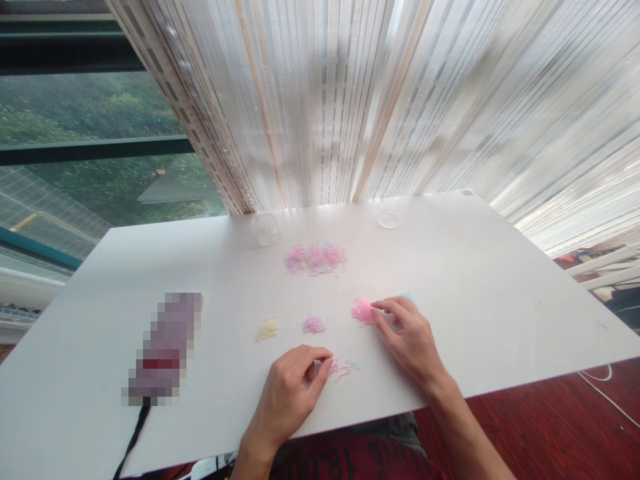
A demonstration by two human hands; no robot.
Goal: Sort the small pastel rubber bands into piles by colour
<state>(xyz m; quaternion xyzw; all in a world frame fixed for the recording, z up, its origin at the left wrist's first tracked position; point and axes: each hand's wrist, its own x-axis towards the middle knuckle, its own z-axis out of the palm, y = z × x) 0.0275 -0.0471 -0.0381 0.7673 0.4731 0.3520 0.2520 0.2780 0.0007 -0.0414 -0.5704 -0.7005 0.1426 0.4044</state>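
Note:
Thumb and index finger of my left hand (pixel 295 380) are pinched together at the edge of a few loose pink and blue loops (pixel 345 370), which look like small rubber bands; a pink one shows at the fingertips. My right hand (pixel 405 327) has its fingertips closed at the pink pile of bands (pixel 362 311), partly covering it. Farther left lie a purple pile (pixel 315 324) and a yellow pile (pixel 268 329). Behind my right hand a blue pile (pixel 409 298) peeks out. A larger mixed heap (pixel 315 258) sits toward the back.
At the back edge of the white table (pixel 500 300) stand a clear round container (pixel 265 229) and a clear lid-like disc (pixel 388 219). A blurred-out purple object (pixel 167 347) with a black cord lies at left. Striped curtains (pixel 320 100) hang behind the table.

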